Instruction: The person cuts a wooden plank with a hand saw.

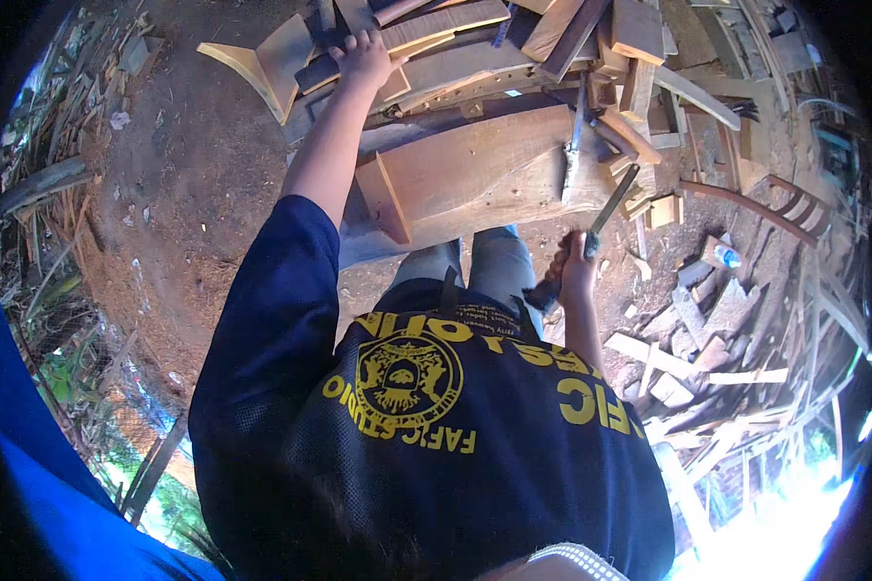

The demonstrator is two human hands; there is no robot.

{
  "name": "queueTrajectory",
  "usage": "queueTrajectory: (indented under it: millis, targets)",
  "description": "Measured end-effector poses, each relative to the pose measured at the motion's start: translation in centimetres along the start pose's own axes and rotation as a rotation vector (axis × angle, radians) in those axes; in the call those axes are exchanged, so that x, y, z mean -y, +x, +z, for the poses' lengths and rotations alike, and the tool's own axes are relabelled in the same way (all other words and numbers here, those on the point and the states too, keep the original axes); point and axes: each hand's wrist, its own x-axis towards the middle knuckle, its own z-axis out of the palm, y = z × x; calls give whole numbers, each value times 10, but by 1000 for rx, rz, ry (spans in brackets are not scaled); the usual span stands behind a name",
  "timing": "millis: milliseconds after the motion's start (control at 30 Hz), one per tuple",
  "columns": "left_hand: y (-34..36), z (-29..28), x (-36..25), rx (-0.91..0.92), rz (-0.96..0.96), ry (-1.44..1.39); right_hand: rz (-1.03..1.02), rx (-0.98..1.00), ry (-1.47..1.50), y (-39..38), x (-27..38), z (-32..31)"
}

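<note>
Stretching crosswise, a heavy timber bench (513, 198) carried loose stacked boards (443, 26) along its far side. The left hand (363, 60) lay over the left part of that stack, fingers spread; whether it gripped a board or merely rested could not be told. Since the pieces overlapped at odd angles, steadying them with a flat palm and checking that none could slide seemed sound. The right hand (579, 257), near the bench's right front, was closed around a long narrow tool (614, 198), its far end pointing forward and to the right; keeping that end clear of the left forearm (327, 150) seemed wise. A pale-handled blade (570, 172) rested on the bench ahead of the right hand, probably better moved aside.
</note>
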Motion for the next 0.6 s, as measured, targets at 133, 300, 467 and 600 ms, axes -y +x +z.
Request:
queueTrajectory:
  millis: [133,300,467,600]
  targets:
    - [0,15,31,-278,262,30,93,-87,-114,-48,-28,-8]
    - [-102,-6,23,-301,379,-155,44,-173,-144,-54,-37,-15]
    - [-210,19,14,9,355,-302,49,-78,-374,-50,-36,-10]
    - [-239,38,11,48,323,-285,-17,67,-615,-55,-38,-11]
